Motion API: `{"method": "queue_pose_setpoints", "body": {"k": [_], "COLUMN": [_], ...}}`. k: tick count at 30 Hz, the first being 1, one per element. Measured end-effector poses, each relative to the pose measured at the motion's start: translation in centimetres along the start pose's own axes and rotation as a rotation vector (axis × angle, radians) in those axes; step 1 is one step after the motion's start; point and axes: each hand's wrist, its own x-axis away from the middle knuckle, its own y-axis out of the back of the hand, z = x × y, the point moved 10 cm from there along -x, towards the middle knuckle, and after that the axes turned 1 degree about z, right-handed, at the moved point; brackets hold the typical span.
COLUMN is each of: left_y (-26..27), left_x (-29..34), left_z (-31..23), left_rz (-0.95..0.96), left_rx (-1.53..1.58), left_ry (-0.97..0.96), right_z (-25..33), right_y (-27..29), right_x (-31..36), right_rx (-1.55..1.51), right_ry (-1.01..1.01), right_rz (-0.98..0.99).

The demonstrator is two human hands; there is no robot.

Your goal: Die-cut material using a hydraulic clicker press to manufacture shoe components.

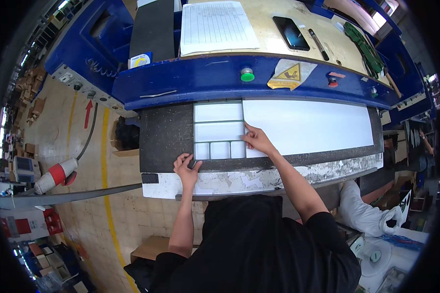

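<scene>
Frame's place: a grey-green, thin-walled rectangular frame (219, 121) lies flat over the left end of a long white sheet (308, 128), on the dark, speckled tabletop (167, 129).
Left hand: the left hand (186, 169) is partly open, fingers curved and thumb apart, at the near left corner; whether it grips there I cannot tell.
Right hand: the right hand (259, 140) is nearly closed, thumb and fingers pinching the right wall.
Weight and stiffness: probably light to moderate and rigid; the thin walls may have sharp edges.
Where to hold: the outer side walls, opposite each other, look best, rather than the slim inner dividers.
Direction: three small cells face the person; two wide cells lie beyond.
Long axis: slightly longer front to back, running away from the person, across the sheet's length.
</scene>
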Motion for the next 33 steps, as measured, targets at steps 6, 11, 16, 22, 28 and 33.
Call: {"method": "queue_pose_setpoints", "body": {"k": [6, 11, 16, 22, 28, 33], "left_y": [0.2, 0.0, -0.1, -0.3, -0.5, -0.9], "left_x": [-0.3, -0.2, -0.2, 0.0, 0.3, 0.4], "left_z": [-0.7, -0.7, -0.4, 0.2, 0.4, 0.9], "left_rz": [-0.001, 0.000, 0.023, 0.031, 0.043, 0.069], "left_rx": [-0.003, -0.027, -0.030, -0.002, 0.036, 0.073], "left_ry": [-0.006, 0.019, 0.049, 0.056, 0.064, 0.084], "right_z": [0.0, 0.0, 0.1, 0.2, -0.2, -0.4], "right_y": [0.1, 0.0, 0.0, 0.1, 0.1, 0.1], "right_x": [-0.1, 0.2, 0.3, 0.3, 0.7, 0.9], "right_rx": [-0.018, -0.058, -0.010, 0.039, 0.042, 0.029], "right_ry": [-0.001, -0.001, 0.011, 0.011, -0.008, -0.043], "right_rz": [0.002, 0.006, -0.017, -0.016, -0.012, -0.017]}}
